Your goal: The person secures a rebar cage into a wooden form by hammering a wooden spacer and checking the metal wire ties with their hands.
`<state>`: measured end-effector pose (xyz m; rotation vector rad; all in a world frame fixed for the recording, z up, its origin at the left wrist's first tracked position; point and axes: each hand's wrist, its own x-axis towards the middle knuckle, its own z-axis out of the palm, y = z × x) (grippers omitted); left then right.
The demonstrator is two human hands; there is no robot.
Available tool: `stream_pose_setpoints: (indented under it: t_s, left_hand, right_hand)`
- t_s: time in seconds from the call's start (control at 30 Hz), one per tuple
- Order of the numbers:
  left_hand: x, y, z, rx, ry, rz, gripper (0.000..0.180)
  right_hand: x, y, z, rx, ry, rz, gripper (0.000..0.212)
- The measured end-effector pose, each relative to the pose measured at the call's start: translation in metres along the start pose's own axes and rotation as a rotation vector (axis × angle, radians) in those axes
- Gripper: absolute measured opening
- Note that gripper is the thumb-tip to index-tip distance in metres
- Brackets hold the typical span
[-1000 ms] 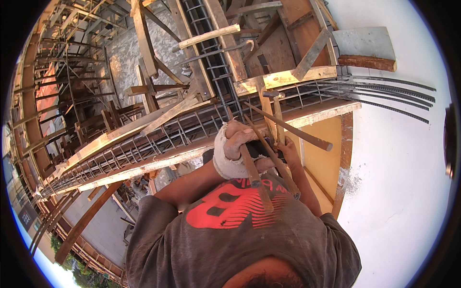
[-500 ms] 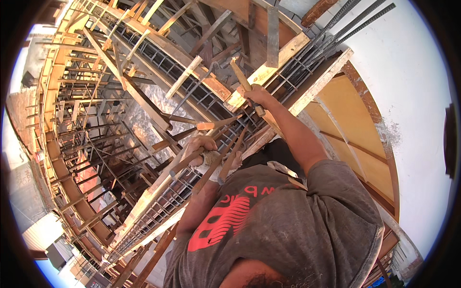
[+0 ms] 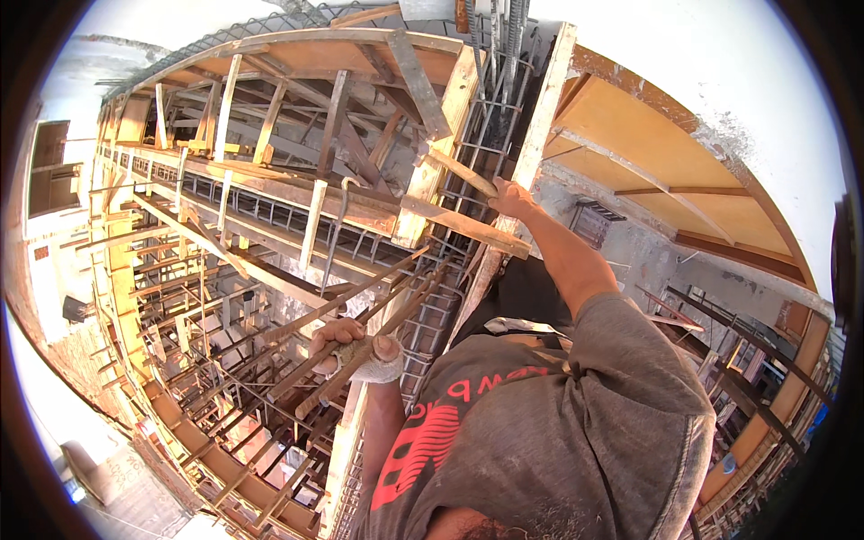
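My right hand [image 3: 511,197] is closed round the wooden handle of what looks like a hammer [image 3: 463,172]. The far end of that tool reaches the upright face of a pale form board [image 3: 447,135]. Just below the hand, a short wooden board [image 3: 463,227] lies across the trench between the form boards. My left hand [image 3: 355,349], with a pale wrap or worn glove over part of it, is closed on several long wooden sticks [image 3: 346,360]. They point up toward the trench, over the steel rebar cage [image 3: 418,328].
Rebar [image 3: 508,54] rises at the top by the white wall [image 3: 630,27]. A bent metal bar [image 3: 338,220] hangs by the left formwork. Below left lies deep timber scaffolding [image 3: 207,324]. An orange-brown panel [image 3: 666,135] and an opening are on the right.
The view has turned, so the formwork appears rotated. My right hand and the tool now sit lower, with the handle more level. The short cross board now shows plainly beneath that hand.
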<state>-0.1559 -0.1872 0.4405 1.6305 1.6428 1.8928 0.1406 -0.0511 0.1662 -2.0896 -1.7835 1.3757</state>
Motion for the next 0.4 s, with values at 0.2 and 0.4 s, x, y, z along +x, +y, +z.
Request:
stream_pose_setpoints:
  t_s: [0.2,0.4]
  left_hand:
    - [-0.001,-0.004,-0.003,-0.088,-0.087,-0.025,0.084]
    - [0.021,-0.063,-0.072,-0.442,-0.472,-0.181,0.072]
  right_hand:
    - [-0.076,0.02,0.017,-0.046,0.507,0.092,0.054]
    - [-0.207,0.175,0.087,0.339,0.53,0.393,0.044]
